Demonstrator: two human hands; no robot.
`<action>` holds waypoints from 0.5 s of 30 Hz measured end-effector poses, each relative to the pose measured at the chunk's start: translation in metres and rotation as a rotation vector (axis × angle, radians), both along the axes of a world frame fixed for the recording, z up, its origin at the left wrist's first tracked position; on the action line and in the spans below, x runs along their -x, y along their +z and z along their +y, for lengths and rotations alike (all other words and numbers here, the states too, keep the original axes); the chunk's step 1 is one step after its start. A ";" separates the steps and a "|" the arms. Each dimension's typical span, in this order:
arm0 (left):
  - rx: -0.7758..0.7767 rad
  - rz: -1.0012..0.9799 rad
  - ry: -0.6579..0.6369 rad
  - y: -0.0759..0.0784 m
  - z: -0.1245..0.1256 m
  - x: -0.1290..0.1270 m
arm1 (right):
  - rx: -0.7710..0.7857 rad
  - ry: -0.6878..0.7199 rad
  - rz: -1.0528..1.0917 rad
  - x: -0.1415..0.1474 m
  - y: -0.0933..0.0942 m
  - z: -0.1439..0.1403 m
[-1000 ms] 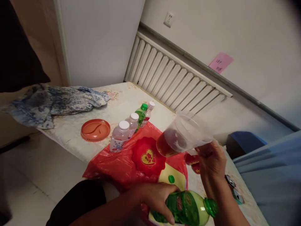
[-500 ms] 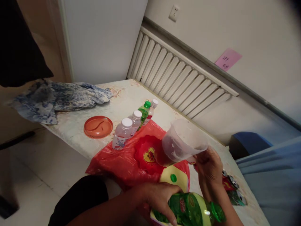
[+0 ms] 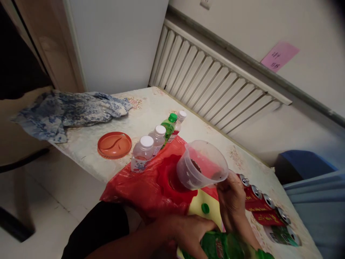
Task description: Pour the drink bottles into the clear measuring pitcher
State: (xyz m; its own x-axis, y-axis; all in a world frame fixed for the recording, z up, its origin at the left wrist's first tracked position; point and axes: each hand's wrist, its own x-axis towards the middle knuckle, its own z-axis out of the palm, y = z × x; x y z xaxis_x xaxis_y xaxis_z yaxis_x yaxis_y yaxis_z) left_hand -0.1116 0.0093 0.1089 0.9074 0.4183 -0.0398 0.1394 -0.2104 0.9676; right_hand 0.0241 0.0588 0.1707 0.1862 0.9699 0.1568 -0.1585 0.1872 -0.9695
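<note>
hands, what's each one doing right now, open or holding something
Left hand: closed around a green bottle.
Right hand: closed, holding a see-through plastic container.

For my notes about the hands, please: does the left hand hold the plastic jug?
No, the right hand holds the plastic jug, while the left hand grasps the green bottle.

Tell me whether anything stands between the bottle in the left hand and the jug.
Yes, in this view: the right hand and forearm cross the line from the neck of the bottle to the jug. Depth can't be judged, so true clearance is uncertain.
</note>
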 end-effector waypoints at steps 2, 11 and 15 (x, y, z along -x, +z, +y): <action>0.007 0.005 -0.009 -0.003 0.001 -0.002 | 0.015 0.005 0.011 0.000 -0.004 0.001; 0.073 -0.011 -0.040 -0.006 0.001 0.000 | 0.068 -0.062 0.072 -0.019 -0.023 0.010; 0.094 -0.043 -0.034 -0.008 0.003 -0.002 | 0.079 -0.069 0.072 -0.025 -0.027 0.011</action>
